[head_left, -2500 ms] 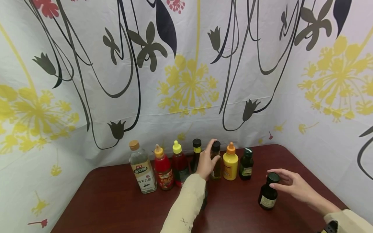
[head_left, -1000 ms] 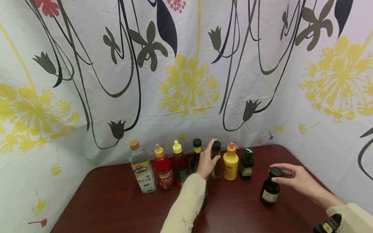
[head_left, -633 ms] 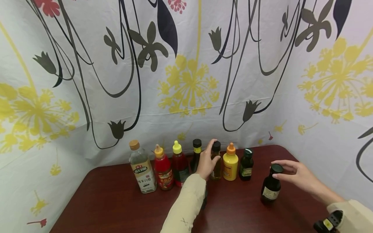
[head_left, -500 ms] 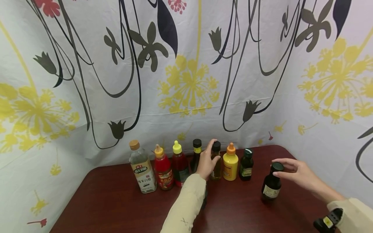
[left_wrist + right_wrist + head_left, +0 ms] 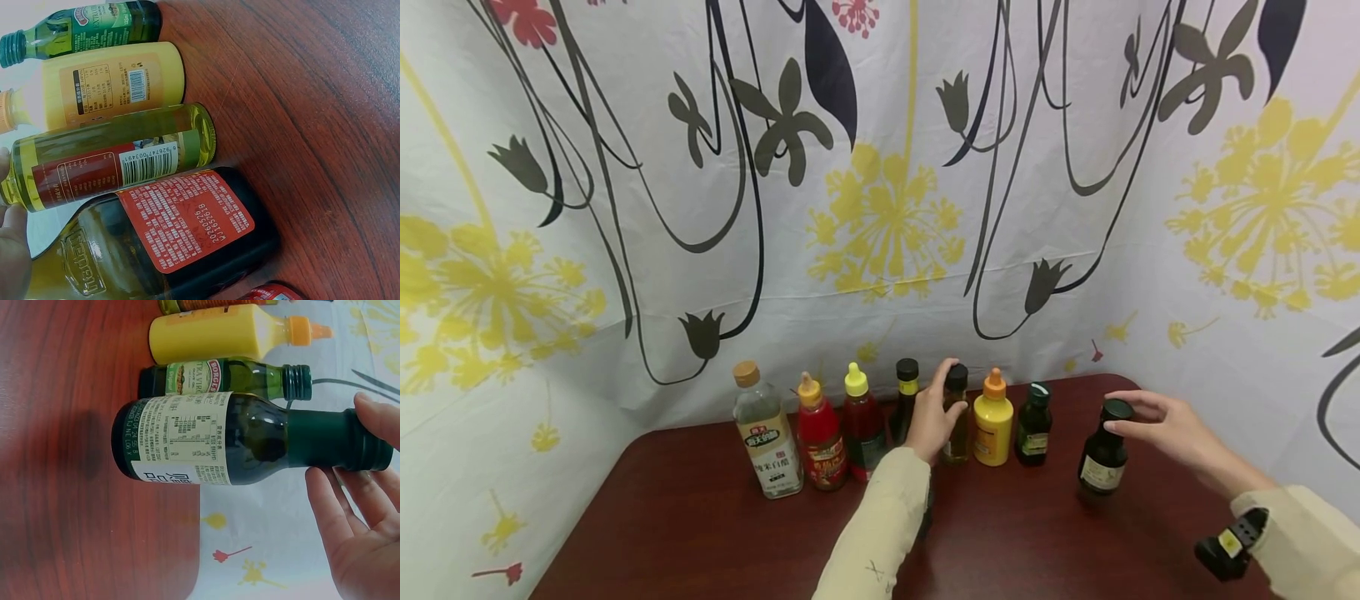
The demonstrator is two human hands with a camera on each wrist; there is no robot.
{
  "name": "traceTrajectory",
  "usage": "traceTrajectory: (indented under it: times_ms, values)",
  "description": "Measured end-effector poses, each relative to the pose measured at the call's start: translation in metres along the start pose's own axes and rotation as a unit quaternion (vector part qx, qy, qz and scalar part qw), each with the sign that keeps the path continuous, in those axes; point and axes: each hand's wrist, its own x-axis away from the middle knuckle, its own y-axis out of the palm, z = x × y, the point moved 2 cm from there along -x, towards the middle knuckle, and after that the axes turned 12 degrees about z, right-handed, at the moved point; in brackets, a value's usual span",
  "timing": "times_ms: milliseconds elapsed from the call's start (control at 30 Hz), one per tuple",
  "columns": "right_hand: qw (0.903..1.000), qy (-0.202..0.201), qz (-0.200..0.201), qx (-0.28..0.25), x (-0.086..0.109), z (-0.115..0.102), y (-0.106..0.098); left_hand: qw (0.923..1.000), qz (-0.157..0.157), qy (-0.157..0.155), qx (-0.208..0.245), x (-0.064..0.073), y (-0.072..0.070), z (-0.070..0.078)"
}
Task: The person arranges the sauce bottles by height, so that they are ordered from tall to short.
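Note:
My right hand (image 5: 1176,433) grips a dark glass bottle (image 5: 1102,457) by its green-capped neck, fingers and thumb on either side. The bottle is nearly upright; in the right wrist view its pale printed label (image 5: 187,437) shows, and its base looks slightly off the table. My left hand (image 5: 929,423) pinches the neck of a clear bottle of yellow oil (image 5: 112,159) with a black cap, which stands in the back row. Beside it is a dark sauce bottle (image 5: 187,234) with a red label. A small green olive oil bottle (image 5: 1034,423) ends the row at the right.
Left along the row stand a clear vinegar bottle (image 5: 769,442), a red sauce bottle (image 5: 822,442) and a yellow-capped red bottle (image 5: 863,425). A yellow squeeze bottle (image 5: 993,425) stands right of the oil. My left sleeve (image 5: 880,521) partly hides something dark. Patterned cloth (image 5: 880,250) hangs behind the table (image 5: 700,533).
My right hand has carried the dark bottle away from me, slightly to the right, toward the end of the row. The left hand has stayed still on the oil bottle.

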Motion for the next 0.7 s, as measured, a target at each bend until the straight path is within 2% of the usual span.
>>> traceTrajectory:
  times_ms: [333,700]
  values:
    - [0.9998,0.011,0.017,0.005,-0.015,0.003,0.000,1.0000,0.003,0.003,0.000,0.000,-0.001,0.002]
    - [0.9995,0.017,0.021,-0.016,-0.029,0.005,0.011,0.9999,0.004,0.010,-0.003,0.000,-0.001,0.001]
